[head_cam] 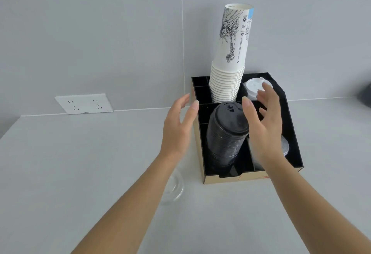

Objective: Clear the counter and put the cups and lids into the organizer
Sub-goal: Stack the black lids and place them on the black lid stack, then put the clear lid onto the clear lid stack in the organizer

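A white double wall socket (84, 103) is set low in the grey tiled wall (90, 33), its bottom edge just above the line where the wall meets the back edge of the counter (80, 163), towards the counter's left end. A thin pale joint (182, 23) runs straight up the wall. At the counter's far right, near the back edge, a dark blurred object (365, 95) is cut off by the frame, too indistinct to tell what it is.
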A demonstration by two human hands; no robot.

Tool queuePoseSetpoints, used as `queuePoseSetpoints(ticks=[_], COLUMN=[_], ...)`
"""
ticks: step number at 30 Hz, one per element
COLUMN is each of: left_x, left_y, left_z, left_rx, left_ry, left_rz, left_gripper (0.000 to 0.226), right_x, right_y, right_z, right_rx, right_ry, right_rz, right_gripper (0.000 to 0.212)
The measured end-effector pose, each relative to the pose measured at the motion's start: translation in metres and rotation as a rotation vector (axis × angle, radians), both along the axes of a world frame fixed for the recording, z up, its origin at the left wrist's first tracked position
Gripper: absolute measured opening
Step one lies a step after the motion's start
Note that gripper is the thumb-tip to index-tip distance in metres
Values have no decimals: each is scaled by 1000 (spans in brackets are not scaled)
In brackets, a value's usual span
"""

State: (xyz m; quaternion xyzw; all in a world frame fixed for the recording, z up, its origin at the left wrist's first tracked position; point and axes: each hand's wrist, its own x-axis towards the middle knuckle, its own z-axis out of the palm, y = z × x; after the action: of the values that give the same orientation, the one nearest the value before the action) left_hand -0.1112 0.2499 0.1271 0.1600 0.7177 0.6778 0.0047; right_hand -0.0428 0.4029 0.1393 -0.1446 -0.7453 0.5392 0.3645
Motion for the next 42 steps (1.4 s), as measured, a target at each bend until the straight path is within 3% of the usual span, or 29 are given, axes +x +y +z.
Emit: queuePoseSetpoints(ticks=[6,10,19,21,25,28,38,42], left_x=[3,4,19,23,32,39,49,50], left_y=[-47,-75,-126,-134,-139,-135,-123,-129], left_z=[-3,-17,-83,-95,-111,-125,-129,-128], left_rx=[-57,-99,-319,-381,-611,-744,-628,-581], left_ry=[26,-15,-102,-110,-81,-31,-52,-84], left_rz=[95,126,71,2,-163,-205,-156,-228], left_gripper=[58,56,46,59,105,116,106,97], right_x=[5,3,-8,-6,-5,-5,-12,-11], right_y=[-50,-88,-131,-132,-131,-131,-137,-138], right_z=[20,11,-75,-94,-116,-126,-126,-119], right_rx=[282,254,209,178,115,150,225,-2], right_ry=[111,94,-382,-492,-677,-782,-920,-802], right_rz=[119,283,438,446,412,353,282,322], right_gripper=[66,62,71,73,76,75,70,56])
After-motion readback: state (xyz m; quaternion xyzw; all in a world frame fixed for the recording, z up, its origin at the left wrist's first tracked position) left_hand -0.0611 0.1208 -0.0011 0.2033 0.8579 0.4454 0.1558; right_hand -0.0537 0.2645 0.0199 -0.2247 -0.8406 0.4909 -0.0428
